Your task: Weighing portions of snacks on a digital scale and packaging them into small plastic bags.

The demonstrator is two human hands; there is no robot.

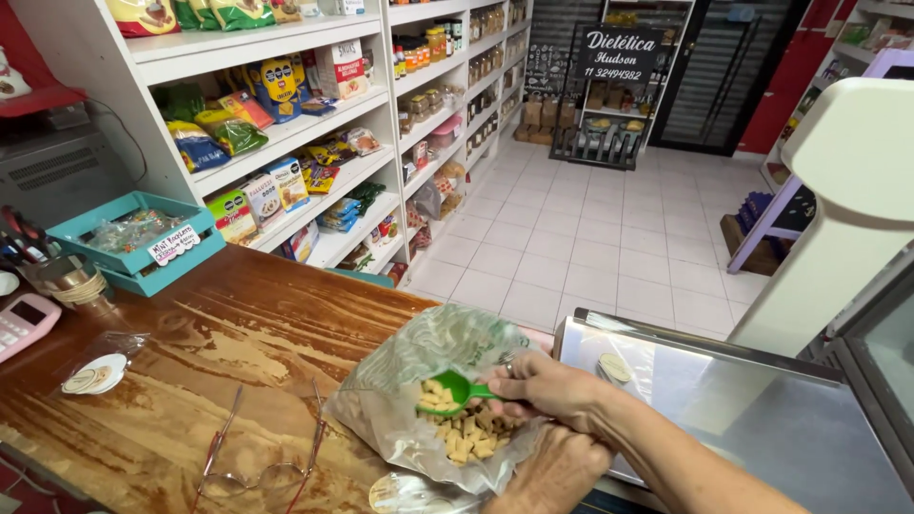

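Note:
A clear plastic bag (419,366) lies on the wooden counter (219,352), partly filled with small beige square pieces (468,440). My right hand (552,385) grips a small green scoop (455,390) loaded with the same pieces, held inside the bag's mouth. Lower down, my left hand (557,473) holds the bag's edge at its opening. The bag's right side rests against the steel scale platter (743,419).
Folded glasses (257,462) lie on the counter in front of the bag. A small packet of round labels (95,373), a pink calculator (24,324) and a teal tray (133,249) sit to the left. Stocked white shelves (314,124) line the tiled aisle (590,247). The white scale column (847,209) stands at the right.

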